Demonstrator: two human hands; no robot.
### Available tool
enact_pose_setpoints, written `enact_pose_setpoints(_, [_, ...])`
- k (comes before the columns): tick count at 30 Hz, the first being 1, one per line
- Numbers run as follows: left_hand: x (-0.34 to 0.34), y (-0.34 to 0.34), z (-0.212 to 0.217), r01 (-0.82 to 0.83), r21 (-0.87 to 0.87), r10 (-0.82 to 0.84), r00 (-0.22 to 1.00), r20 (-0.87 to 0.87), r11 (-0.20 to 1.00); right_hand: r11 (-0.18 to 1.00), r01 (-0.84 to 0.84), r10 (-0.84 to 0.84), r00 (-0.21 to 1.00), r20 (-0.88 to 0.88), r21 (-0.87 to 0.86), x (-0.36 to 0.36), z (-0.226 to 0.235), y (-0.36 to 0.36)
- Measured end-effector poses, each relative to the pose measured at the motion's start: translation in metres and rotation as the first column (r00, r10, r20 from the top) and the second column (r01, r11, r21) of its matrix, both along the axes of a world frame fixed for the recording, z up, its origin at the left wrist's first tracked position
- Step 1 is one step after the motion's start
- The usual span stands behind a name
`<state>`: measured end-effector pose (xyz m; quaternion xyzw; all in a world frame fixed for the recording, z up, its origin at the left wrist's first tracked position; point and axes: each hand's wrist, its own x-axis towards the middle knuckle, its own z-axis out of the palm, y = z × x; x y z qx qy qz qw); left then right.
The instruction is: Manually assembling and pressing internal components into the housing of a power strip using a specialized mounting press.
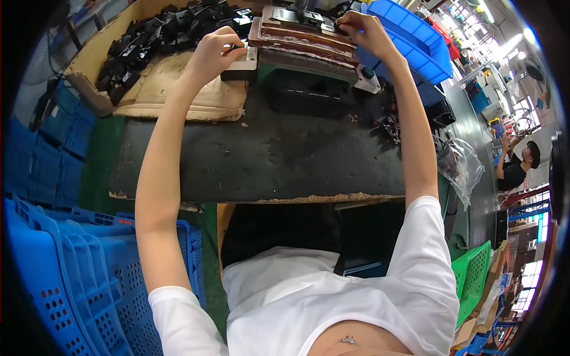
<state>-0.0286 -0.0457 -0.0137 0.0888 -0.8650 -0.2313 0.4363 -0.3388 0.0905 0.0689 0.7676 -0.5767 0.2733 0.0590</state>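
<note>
Left hand (209, 54) curls by the white-topped box (246, 63), right hand (369, 34) up at the layered fixture (303, 44) on the desk (267, 154)! Whether either hand's fingers are clamped, I can't tell.

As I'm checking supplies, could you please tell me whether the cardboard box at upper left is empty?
Not empty: the cardboard box holds a heap of black parts; its depth cannot be seen.

Wht short-slv tee (285, 296) (+ pendant necklace (348, 340)).
</note>
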Motion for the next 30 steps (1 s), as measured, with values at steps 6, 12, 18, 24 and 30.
enact_pose_setpoints(6, [0.005,0.001,0.002,-0.072,-0.098,0.082,0.991,0.106,0.993,0.987,0.058,-0.085,0.981,-0.175,-0.150,0.017,0.004,0.022])
enact_pose_setpoints(12, [0.001,0.006,0.009,-0.130,-0.129,0.134,0.991,0.021,0.983,0.890,0.454,-0.436,0.874,-0.213,0.040,0.001,-0.020,0.077])
enact_pose_setpoints(18, [-0.006,0.009,0.012,-0.242,-0.157,0.264,0.955,0.133,0.957,0.963,0.268,-0.264,0.940,-0.215,-0.014,-0.017,-0.033,0.082])
enact_pose_setpoints(24, [-0.004,0.005,0.008,-0.232,-0.107,0.243,0.964,0.107,0.967,0.945,0.314,-0.302,0.945,-0.124,0.089,-0.018,-0.032,0.074])
enact_pose_setpoints(30, [-0.003,0.004,0.010,-0.206,-0.003,0.204,0.966,0.159,0.979,0.941,0.326,-0.315,0.942,-0.113,0.091,-0.012,-0.031,0.080])
